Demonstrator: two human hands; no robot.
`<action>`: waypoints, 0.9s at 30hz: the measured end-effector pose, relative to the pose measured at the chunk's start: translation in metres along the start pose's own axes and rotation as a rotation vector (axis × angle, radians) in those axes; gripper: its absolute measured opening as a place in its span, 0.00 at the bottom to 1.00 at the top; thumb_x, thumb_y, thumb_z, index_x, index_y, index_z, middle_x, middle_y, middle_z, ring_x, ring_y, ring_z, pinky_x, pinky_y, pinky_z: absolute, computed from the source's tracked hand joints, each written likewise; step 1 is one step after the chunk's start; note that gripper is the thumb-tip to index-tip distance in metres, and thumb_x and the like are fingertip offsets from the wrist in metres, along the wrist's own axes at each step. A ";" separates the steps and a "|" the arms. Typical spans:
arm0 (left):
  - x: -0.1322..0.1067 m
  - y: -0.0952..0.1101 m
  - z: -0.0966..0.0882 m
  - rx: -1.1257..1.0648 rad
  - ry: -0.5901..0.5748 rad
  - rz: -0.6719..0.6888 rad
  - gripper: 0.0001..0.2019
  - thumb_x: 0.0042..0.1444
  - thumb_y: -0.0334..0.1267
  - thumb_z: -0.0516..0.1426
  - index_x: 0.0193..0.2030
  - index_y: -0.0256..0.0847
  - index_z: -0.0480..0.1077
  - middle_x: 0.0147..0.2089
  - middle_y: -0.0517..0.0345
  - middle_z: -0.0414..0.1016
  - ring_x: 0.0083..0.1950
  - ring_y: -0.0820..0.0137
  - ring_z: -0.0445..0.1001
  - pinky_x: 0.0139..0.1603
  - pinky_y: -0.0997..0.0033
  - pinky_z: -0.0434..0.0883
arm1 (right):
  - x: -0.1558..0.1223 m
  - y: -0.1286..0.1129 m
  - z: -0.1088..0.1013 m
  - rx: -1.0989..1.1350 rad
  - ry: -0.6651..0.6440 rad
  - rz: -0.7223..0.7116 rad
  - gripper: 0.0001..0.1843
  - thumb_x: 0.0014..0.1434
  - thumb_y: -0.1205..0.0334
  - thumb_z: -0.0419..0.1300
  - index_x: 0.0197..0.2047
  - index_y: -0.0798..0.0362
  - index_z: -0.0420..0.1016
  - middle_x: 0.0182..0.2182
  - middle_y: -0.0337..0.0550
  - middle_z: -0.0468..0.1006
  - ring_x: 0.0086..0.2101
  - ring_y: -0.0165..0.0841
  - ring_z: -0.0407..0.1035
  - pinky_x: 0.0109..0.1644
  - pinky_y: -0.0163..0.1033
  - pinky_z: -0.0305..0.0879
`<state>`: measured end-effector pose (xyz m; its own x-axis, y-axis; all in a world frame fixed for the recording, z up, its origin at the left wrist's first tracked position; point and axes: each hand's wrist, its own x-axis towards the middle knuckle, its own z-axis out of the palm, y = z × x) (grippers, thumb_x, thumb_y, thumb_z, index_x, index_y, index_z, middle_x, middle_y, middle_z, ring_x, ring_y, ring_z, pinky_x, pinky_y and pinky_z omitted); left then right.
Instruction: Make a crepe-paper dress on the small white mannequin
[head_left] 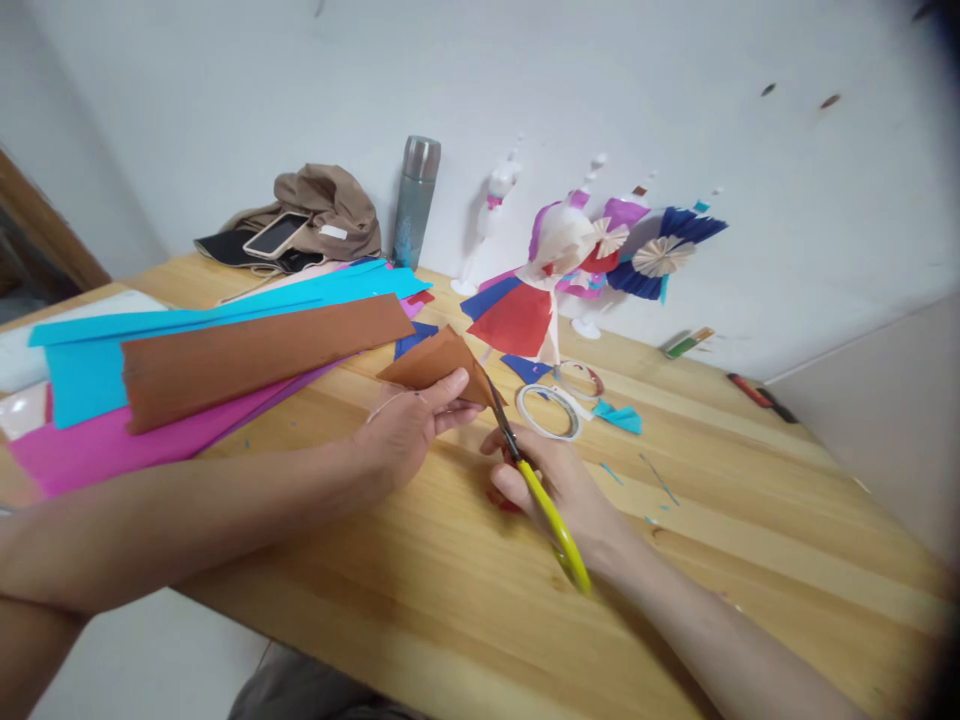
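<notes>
A grey metal flask with a silvery lid (416, 205) stands before the white wall (225, 80). Beside it lies a crumpled brown cloth bundle (330, 195) with a black cap-like brim (221, 248) and a dark-screened, pale-edged phone (277, 234) resting on top. Far right lies a slim red-and-black object (757, 395), too blurred to identify.

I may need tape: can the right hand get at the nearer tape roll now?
Probably not freely: the right hand is holding the yellow-handled scissors, though the nearer tape roll lies just beyond it, apparently unobstructed.
</notes>
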<state>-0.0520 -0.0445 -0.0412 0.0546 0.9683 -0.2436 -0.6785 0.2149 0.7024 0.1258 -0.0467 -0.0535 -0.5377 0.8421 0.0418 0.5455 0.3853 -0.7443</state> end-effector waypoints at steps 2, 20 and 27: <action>0.000 0.000 0.000 0.001 -0.006 0.004 0.02 0.57 0.31 0.62 0.37 0.36 0.77 0.38 0.55 0.81 0.37 0.71 0.77 0.50 0.67 0.74 | 0.000 0.002 0.001 -0.004 0.000 0.012 0.17 0.60 0.45 0.54 0.35 0.52 0.67 0.24 0.39 0.70 0.25 0.33 0.66 0.28 0.37 0.62; 0.003 0.001 -0.005 -0.050 -0.065 0.021 0.06 0.53 0.34 0.66 0.35 0.35 0.75 0.34 0.53 0.80 0.35 0.68 0.79 0.47 0.65 0.74 | -0.001 0.002 0.001 -0.072 0.076 0.036 0.22 0.64 0.42 0.54 0.35 0.52 0.75 0.20 0.43 0.77 0.20 0.36 0.71 0.24 0.39 0.66; 0.006 0.006 -0.004 -0.045 -0.001 0.031 0.04 0.58 0.34 0.63 0.37 0.36 0.75 0.33 0.54 0.80 0.33 0.67 0.79 0.41 0.66 0.74 | -0.003 -0.009 -0.004 -0.039 0.061 0.044 0.21 0.65 0.44 0.54 0.34 0.52 0.74 0.21 0.42 0.77 0.21 0.34 0.71 0.26 0.39 0.67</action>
<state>-0.0590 -0.0382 -0.0412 0.0337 0.9744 -0.2222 -0.7125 0.1793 0.6784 0.1254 -0.0514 -0.0444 -0.4732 0.8794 0.0514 0.5929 0.3611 -0.7198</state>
